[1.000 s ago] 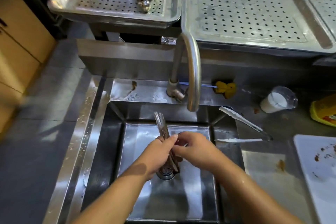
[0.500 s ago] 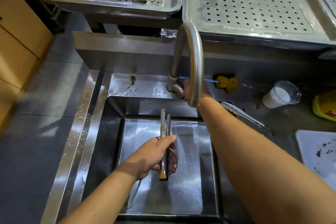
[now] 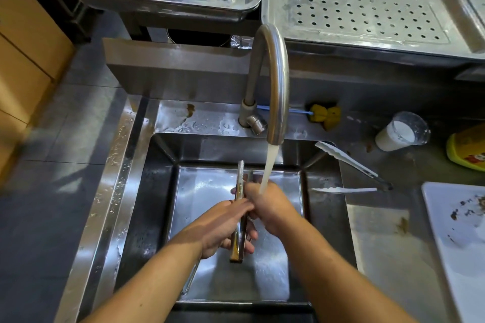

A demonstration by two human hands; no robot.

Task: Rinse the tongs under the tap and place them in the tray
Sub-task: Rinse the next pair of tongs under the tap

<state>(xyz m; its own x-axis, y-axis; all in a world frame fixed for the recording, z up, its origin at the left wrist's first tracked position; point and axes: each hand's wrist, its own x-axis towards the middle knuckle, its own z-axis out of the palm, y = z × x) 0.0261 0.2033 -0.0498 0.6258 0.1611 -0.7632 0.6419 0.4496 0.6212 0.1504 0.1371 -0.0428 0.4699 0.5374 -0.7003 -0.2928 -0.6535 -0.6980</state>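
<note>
Steel tongs hung over the sink as I watched: fingers of the left hand curled round their handle, those of the right hand gripped higher (under the stream from the tap), steel table alongside.

Dim warm light; glare on sink steel; blurred, bowed edges

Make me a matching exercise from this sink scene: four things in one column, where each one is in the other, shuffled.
Things
1. metal tongs
2. white tongs
3. plastic cup
4. yellow brush

Places
A. behind the tap
B. on the counter, white liquid inside
C. held by the left hand and right hand over the sink
D. lying open at the sink's right edge

Pairs: 1-C, 2-D, 3-B, 4-A
</note>
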